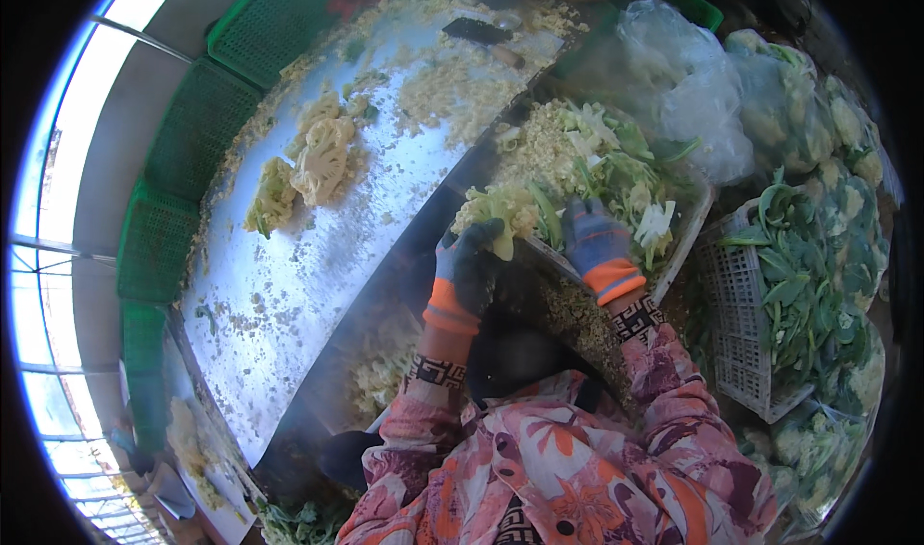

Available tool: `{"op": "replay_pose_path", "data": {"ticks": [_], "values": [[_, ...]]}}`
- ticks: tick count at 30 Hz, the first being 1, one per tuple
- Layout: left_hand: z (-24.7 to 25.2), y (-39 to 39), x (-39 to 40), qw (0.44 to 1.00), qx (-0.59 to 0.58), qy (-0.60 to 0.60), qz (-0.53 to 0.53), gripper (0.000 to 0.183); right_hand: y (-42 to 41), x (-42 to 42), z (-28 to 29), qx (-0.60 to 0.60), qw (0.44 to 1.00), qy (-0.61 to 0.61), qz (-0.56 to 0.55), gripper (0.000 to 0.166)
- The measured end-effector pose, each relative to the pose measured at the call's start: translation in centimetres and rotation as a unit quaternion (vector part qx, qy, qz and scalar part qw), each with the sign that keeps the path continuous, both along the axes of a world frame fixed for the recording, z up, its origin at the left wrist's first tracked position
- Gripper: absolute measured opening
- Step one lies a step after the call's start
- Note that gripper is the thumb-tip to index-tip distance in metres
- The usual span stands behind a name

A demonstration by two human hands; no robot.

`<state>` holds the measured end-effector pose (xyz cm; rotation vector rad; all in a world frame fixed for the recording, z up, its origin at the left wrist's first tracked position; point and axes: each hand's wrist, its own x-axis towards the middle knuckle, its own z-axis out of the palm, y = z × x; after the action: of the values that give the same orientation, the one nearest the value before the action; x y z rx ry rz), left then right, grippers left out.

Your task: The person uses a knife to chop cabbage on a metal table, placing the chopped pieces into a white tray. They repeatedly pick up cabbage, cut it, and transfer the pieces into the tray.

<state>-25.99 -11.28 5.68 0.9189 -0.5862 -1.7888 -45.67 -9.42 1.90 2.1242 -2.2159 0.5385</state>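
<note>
My left hand, in a grey and orange work glove with dark fingers, grips a piece of cauliflower over the near edge of a crate. A green leaf stalk stands between that piece and my right hand. The right hand, gloved alike, reaches over the crate's rim with its fingers among the trimmings; whether they hold anything cannot be made out. Cut leaves and crumbled florets fill the crate. Left of my hands, several cauliflower pieces lie on a metal table.
A cleaver lies at the table's far end. Green plastic crates line its left side. To my right stand a white crate of leaves and clear bags of cauliflower. More florets lie below the table's edge.
</note>
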Motion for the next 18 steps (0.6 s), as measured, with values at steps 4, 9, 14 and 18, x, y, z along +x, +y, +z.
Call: {"op": "replay_pose_path", "data": {"ticks": [4, 9, 14, 18], "values": [[0.3, 0.2, -0.6, 0.999, 0.021, -0.014, 0.022, 0.019, 1.7, 0.4, 2.7, -0.117, 0.982, -0.143, 0.043, 0.033], [-1.3, 0.3, -0.2, 1.000, 0.002, -0.019, -0.008, 0.025, 1.6, 0.3, -0.2, -0.009, 0.999, -0.008, 0.037, 0.036], [0.6, 0.3, -1.1, 0.992, -0.026, -0.127, 0.000, 0.040, 1.3, -0.7, -0.7, -0.035, 0.996, -0.076, -0.044, 0.036], [-1.6, -0.8, 0.1, 0.965, -0.133, -0.227, 0.007, 0.059, 3.0, 1.5, 2.5, -0.099, 0.979, -0.165, 0.063, 0.036]]}}
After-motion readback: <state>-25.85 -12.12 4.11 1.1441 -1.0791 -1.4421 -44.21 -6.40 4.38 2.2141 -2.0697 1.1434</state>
